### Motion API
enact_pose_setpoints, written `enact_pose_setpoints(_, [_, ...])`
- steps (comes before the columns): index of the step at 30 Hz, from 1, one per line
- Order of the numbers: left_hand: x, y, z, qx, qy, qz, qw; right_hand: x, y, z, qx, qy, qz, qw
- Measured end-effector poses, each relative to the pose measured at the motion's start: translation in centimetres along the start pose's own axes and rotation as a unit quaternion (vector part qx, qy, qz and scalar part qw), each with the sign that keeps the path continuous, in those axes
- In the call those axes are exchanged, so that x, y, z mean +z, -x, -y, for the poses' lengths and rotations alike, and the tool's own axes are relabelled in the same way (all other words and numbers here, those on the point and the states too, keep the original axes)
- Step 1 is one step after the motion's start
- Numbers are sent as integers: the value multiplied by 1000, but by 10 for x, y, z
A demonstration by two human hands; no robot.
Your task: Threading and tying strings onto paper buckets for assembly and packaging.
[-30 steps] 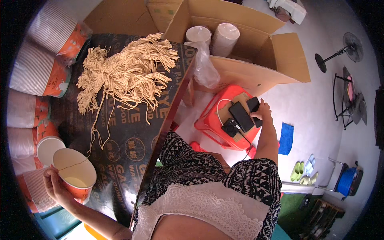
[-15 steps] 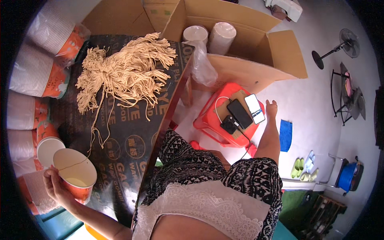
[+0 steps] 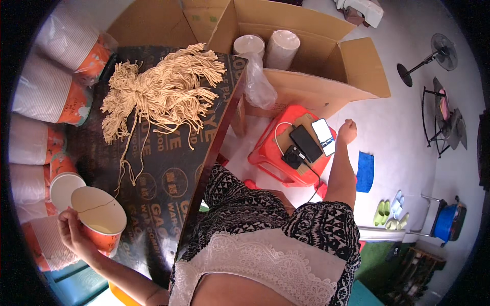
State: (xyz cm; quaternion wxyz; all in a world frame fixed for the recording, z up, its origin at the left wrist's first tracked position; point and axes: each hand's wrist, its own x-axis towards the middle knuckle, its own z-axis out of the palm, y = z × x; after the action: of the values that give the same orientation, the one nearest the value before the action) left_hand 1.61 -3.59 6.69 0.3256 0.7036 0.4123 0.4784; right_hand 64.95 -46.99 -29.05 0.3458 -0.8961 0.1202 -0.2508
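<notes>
At the lower left my left hand (image 3: pixel 74 234) is closed at the rim of a large white-and-orange paper cup (image 3: pixel 104 235), pinching a thin beige string (image 3: pixel 97 207). The string crosses the cup's mouth and passes its far-right rim. Beyond it, loose strands run up the table to a thick bundle of beige cotton cords (image 3: pixel 163 94), tied near its left part. Another paper cup (image 3: pixel 66 189) lies open-end out just behind. Over on the right, my right hand (image 3: pixel 348 132) is closed beside a phone (image 3: pixel 323 136); whatever is in it, if anything, is hidden.
Bagged stacks of paper cups (image 3: pixel 43 94) line the table's left side. A red stool (image 3: pixel 270 160) carries the phone, a black power bank (image 3: pixel 305 144) and a cable. An open cardboard box (image 3: pixel 311 89) with wrapped white cup stacks stands behind; a fan (image 3: pixel 434 56) is farther right.
My right hand has moved slightly and its fingers have curled closed. My left hand stays by the cup with the string; the whole view shifts slightly.
</notes>
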Motion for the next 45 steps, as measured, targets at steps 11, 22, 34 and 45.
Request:
enact_pose_setpoints(11, [7,-3,-2,14,2,25,1000,-93,67,276,-112,-535,124,828])
enact_pose_setpoints(22, [14,-1,-23,-29,-9,1,1000,-194,265,457,-617,-630,291,372])
enact_pose_setpoints(34, [2,-2,-21,-63,73,15,995,-234,371,523,-434,-431,724,319])
enact_pose_setpoints(45, [22,-3,-46,-104,172,51,978,-232,396,509,-178,-348,889,238])
